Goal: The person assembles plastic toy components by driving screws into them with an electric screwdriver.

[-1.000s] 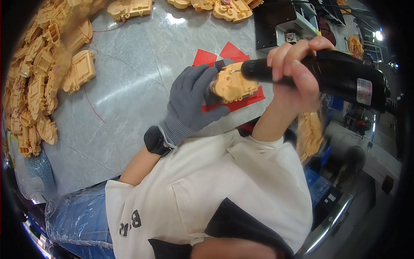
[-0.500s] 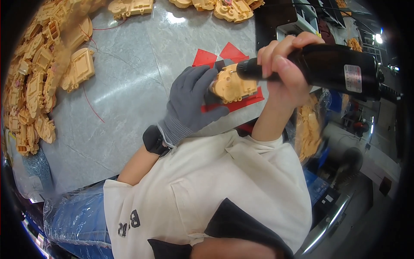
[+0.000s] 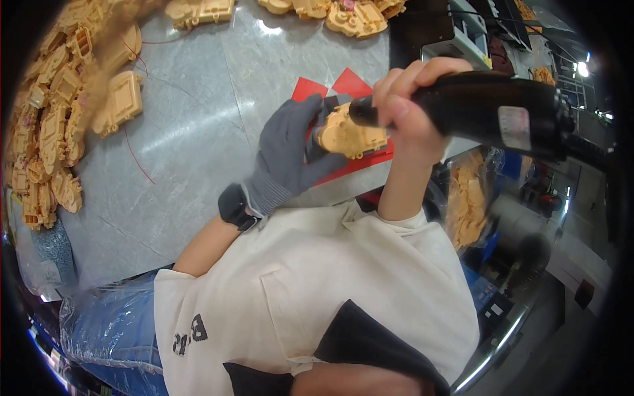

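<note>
Left hand: the left hand (image 3: 287,142), in a grey knit glove, curves half open around the left end of the yellow housing (image 3: 350,137), thumb along its near edge; whether it truly grips the part or only steadies it, I cannot tell from here.
Right hand: the bare right hand (image 3: 411,109) is wrapped firmly about the black power driver (image 3: 472,105), fingers over the top and the thumb on the side toward the body.
Driver: it lies nearly level, its narrow nose over the housing's upper right part; the contact at the tip is hidden from me.
Housing: it sits over the red sheet (image 3: 373,158) on the grey worktop (image 3: 191,165), between the gloved hand and the driver's nose.
Red flaps: two red pieces (image 3: 350,82) stick out beyond the housing on the far side.
Left of the bench: a heap of yellow parts (image 3: 56,138) crowds the edge, with a thin red wire (image 3: 137,158) trailing out beside it.
Far edge: more yellow parts (image 3: 356,18) lie there.
Right side: bagged yellow pieces (image 3: 467,201) stand near the right forearm.
Wrist: a black watch (image 3: 236,206) sits just below the glove's cuff.
</note>
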A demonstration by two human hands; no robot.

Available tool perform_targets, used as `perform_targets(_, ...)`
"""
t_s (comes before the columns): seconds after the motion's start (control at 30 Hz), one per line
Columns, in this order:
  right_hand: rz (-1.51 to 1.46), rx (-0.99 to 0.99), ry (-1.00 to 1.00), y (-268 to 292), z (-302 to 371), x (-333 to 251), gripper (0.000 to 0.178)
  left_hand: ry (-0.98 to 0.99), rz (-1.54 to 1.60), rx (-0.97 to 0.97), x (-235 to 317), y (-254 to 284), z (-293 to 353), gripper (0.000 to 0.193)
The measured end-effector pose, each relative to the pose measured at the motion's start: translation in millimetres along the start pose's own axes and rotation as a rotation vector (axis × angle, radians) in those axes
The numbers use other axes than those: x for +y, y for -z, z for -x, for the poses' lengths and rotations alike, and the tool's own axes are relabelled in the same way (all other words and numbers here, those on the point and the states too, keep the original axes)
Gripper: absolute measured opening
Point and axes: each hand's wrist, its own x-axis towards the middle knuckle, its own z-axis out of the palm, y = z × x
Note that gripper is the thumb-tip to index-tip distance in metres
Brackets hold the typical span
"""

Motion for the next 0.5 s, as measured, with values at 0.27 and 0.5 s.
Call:
perform_targets(0.27, -0.469, 0.661, 0.089, 34.4, 3.6, -9.2, 0.043, 0.243, -0.105, -0.01, 9.4, -24.9, -10.7, 0.064)
perform_targets(0.5, -0.513, 0.35, 0.325, 80.9, 27.9, -66.5, 0.03, 0.322, 1.131, 0.432, 48.0, 114.1, 34.2, 0.058)
